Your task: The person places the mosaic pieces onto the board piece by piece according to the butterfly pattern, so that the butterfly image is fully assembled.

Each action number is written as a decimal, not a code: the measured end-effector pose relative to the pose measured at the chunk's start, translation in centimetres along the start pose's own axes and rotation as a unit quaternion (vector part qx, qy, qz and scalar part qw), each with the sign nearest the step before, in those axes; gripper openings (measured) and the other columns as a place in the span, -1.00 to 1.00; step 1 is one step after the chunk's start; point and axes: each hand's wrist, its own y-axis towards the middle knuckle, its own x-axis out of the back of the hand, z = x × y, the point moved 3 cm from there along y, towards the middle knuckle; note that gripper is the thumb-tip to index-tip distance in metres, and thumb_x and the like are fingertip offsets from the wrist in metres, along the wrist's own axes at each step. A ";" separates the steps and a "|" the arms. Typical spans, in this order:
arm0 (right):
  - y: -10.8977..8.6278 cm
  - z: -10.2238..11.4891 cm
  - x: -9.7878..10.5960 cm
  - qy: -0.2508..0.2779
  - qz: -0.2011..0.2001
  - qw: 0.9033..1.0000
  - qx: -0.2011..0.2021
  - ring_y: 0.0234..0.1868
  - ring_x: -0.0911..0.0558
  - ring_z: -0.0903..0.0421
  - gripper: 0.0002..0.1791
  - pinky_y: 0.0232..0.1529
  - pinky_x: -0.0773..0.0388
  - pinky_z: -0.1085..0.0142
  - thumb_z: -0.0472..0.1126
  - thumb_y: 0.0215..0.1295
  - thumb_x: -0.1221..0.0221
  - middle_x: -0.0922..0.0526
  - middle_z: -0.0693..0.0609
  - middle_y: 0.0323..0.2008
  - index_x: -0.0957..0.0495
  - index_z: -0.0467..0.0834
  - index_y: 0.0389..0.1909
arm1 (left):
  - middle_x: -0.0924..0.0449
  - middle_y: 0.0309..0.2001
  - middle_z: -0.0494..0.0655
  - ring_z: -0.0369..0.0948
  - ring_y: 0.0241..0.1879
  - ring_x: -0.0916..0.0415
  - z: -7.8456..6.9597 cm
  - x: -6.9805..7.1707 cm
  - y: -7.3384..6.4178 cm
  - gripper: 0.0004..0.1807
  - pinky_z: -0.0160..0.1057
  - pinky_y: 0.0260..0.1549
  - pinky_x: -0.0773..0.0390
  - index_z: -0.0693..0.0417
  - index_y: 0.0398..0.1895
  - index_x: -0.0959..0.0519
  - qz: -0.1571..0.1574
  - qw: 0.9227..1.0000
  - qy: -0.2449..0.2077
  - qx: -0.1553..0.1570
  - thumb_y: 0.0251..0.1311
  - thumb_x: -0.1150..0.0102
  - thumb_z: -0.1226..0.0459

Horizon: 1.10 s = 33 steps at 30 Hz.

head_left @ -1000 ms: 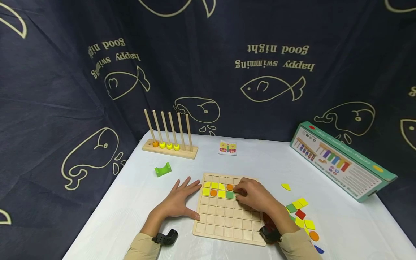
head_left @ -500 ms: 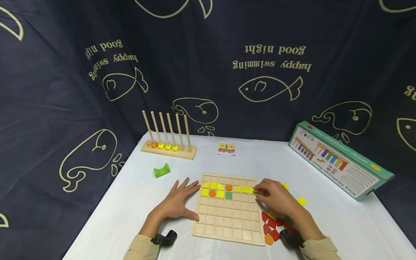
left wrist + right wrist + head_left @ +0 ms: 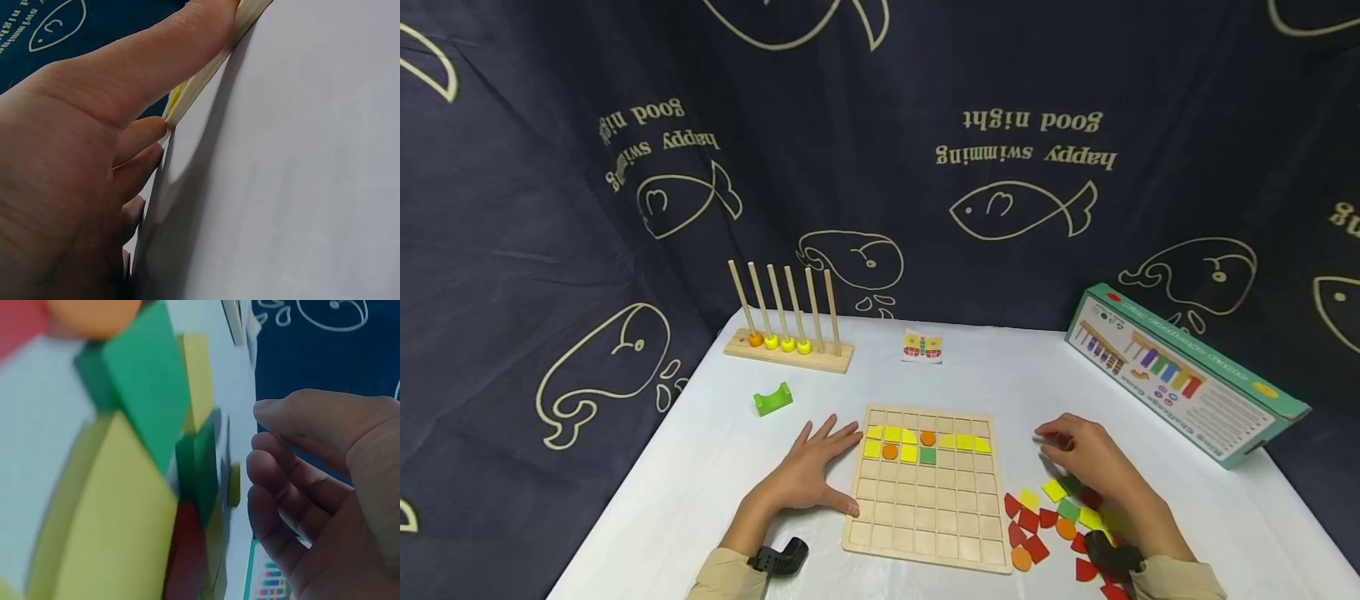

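Presumably, my spread left hand point(image 3: 805, 473) steadies the gridded wooden board point(image 3: 925, 518) at its thumb; beside my empty, loosely curled right hand point(image 3: 1096, 458) lie mosaic tiles point(image 3: 1028, 520).

And away goes the right hand point(image 3: 1082, 450)! Off the wooden board point(image 3: 936, 523) it swings, out past the right edge, leaving the rounded yellow tile point(image 3: 982, 444) in full view at that edge, one row from the far side. The forearm shifts too, baring an orange disc point(image 3: 1066, 529) beyond the right edge!
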 end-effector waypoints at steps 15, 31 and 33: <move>-2.6 -1.1 0.4 0.094 0.165 0.982 0.010 -0.34 -0.43 0.05 -0.58 -0.44 -0.38 0.37 -0.06 0.11 -0.38 -0.49 0.00 -0.36 -0.62 -0.09 -0.01 | -0.05 0.47 -0.23 -0.04 0.48 0.27 0.2 -0.2 0.0 0.29 0.12 0.36 0.38 -0.11 0.46 -0.22 0.002 1.000 0.001 0.005 -0.47 -0.32 -0.47; -2.1 -0.8 -0.7 0.028 0.068 0.996 -0.040 -0.34 -0.43 0.10 -0.69 -0.38 -0.46 0.37 0.03 0.01 -0.43 -0.47 0.09 -0.41 -0.69 0.03 -0.22 | -0.05 0.47 -0.22 -0.03 0.48 0.26 0.4 -0.3 -0.1 0.29 0.11 0.36 0.38 -0.13 0.46 -0.22 -0.003 1.000 0.005 0.003 -0.47 -0.30 -0.49; -2.0 -0.7 -0.8 0.024 0.071 0.996 -0.049 -0.33 -0.43 0.10 -0.66 -0.36 -0.48 0.37 0.05 -0.02 -0.45 -0.47 0.09 -0.40 -0.70 0.03 -0.20 | -0.05 0.47 -0.22 -0.03 0.48 0.26 0.4 -0.3 -0.1 0.29 0.11 0.36 0.38 -0.13 0.46 -0.22 -0.003 1.000 0.006 0.003 -0.46 -0.29 -0.49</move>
